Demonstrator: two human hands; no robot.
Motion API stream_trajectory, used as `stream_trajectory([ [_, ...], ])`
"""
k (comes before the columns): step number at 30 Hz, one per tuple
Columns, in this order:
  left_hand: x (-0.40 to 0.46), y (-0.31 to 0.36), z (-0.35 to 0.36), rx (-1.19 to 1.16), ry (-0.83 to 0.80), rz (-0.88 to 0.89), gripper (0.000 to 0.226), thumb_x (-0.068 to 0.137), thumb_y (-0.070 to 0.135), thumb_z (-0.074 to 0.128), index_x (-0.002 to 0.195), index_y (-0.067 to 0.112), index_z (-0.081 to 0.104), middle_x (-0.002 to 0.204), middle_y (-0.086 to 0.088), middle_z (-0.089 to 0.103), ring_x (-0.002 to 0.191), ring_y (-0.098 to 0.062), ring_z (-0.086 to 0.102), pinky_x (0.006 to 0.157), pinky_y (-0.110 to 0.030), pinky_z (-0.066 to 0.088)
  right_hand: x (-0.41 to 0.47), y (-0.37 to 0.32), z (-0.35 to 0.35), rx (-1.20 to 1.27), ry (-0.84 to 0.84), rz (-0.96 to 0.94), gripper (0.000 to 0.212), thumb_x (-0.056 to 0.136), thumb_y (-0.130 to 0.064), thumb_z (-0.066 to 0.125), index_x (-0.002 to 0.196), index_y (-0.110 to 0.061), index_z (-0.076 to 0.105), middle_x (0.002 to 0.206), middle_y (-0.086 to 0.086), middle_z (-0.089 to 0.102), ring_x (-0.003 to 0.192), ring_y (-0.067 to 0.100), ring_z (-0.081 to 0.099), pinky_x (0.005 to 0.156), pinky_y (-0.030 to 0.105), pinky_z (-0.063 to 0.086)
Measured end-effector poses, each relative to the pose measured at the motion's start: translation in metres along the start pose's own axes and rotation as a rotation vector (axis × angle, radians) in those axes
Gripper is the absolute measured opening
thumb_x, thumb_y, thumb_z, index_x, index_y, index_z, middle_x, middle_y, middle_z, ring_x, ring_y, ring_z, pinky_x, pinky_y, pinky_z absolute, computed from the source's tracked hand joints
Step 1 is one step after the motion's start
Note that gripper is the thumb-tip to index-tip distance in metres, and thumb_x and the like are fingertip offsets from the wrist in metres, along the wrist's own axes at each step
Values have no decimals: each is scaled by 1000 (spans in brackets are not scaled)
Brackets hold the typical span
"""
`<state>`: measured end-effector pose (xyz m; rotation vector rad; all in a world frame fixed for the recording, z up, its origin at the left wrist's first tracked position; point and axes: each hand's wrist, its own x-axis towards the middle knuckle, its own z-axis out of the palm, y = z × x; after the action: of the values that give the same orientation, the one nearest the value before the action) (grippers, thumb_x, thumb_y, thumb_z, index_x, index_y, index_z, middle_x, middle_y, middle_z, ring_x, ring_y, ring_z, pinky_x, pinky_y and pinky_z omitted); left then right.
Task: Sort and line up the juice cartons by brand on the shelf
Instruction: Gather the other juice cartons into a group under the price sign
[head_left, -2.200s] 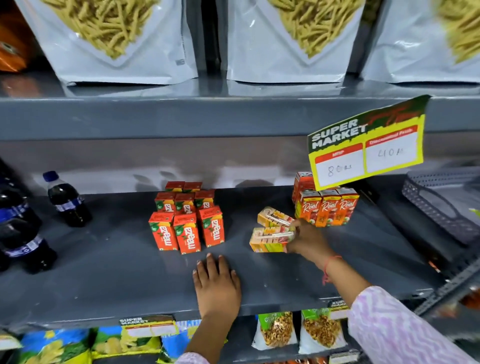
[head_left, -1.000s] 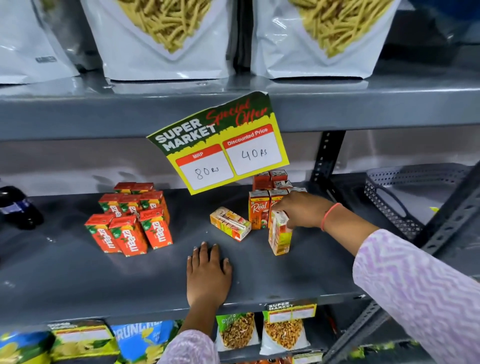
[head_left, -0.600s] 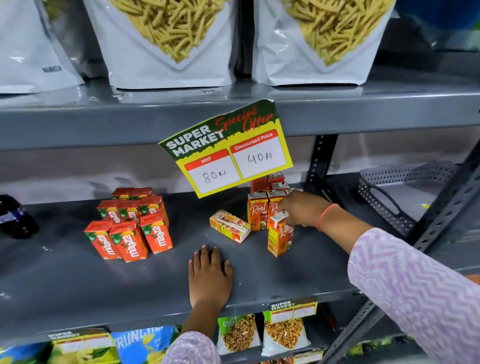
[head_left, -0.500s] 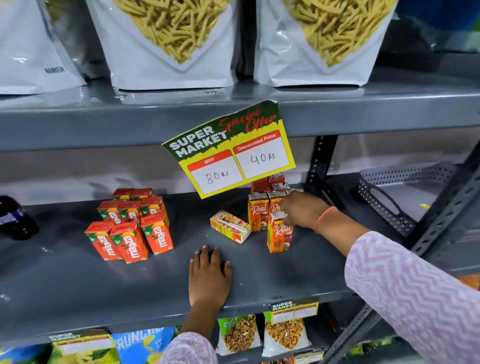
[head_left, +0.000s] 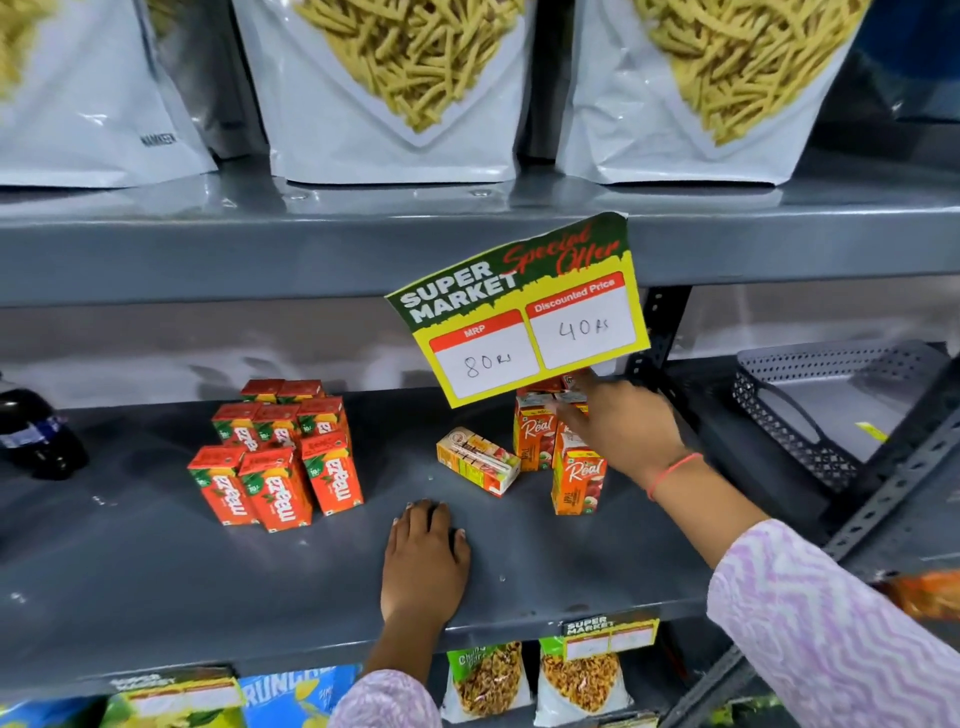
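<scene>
The left hand (head_left: 423, 558) is being laid flat, palm down and fingers loosely together, on the grey shelf (head_left: 156, 561), holding nothing. The right hand (head_left: 621, 423) is being held over the upright Real cartons (head_left: 532, 439); whether anything is being pinched cannot be told. One Real carton (head_left: 577, 480) is being left standing in front, another (head_left: 477, 460) lying on its side just beside it. The Maaza cartons (head_left: 280, 457) are being kept grouped well apart, to the left.
</scene>
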<state>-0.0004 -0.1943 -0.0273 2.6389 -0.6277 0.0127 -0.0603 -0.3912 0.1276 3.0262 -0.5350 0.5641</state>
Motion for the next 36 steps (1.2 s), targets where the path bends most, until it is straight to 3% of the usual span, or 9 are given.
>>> stream_trajectory([
  [2,0,1,0,0,6,5,45,96,35,31,137,18,36,146,-4,35,137,-22,27,118,-33,15,-3,-24,9,99,27,-24,37,91,-42,46,113,-14,53,87,18,71,80,38,67,53,31,39],
  [6,0,0,-1,5,9,10,46,95,35,32,137,17,35,146,-4,34,137,-22,27,118,-32,13,-4,-67,55,137,-382,2,32,92,-26,46,114,-5,55,112,20,64,104,38,61,82,41,51],
  [12,1,-3,2,-38,27,21,43,94,33,36,134,19,39,143,-3,38,134,-23,31,118,-34,16,-7,-87,103,13,-400,170,44,92,-15,45,131,2,36,138,21,37,107,35,59,81,39,53],
  [16,2,-3,3,-32,28,27,42,94,35,36,133,20,39,142,-3,38,134,-23,31,118,-34,18,-10,-82,108,73,-346,219,42,90,-23,52,126,-1,42,134,18,37,107,32,58,83,37,53],
  [21,2,-4,2,-44,31,24,43,92,25,41,133,15,40,142,-6,40,133,-24,33,117,-33,21,-30,-84,97,165,-361,279,62,80,-33,64,127,-2,38,136,19,37,111,33,54,87,35,51],
  [27,1,-4,1,-59,23,6,47,93,16,38,139,9,35,147,-11,37,137,-25,32,119,-35,19,-85,-73,81,208,-448,315,62,75,-35,62,126,-8,39,130,11,43,116,30,50,87,36,50],
  [32,0,-3,0,-86,22,-19,46,91,15,43,136,8,39,148,-11,37,137,-26,32,119,-36,17,-122,-31,55,406,-601,395,42,70,-33,67,105,-19,49,111,7,65,104,30,63,78,33,51],
  [34,1,3,-1,-105,35,-64,46,89,14,46,135,7,41,147,-12,39,137,-28,33,119,-37,17,-125,-5,39,480,-608,427,32,66,-25,72,86,-25,47,96,2,63,92,24,64,68,30,48],
  [36,1,15,-1,-108,32,-100,46,88,14,48,132,6,43,145,-14,41,136,-30,32,117,-39,18,-121,20,24,462,-588,408,39,59,-17,76,76,-26,42,88,-1,60,78,17,58,58,27,42],
])
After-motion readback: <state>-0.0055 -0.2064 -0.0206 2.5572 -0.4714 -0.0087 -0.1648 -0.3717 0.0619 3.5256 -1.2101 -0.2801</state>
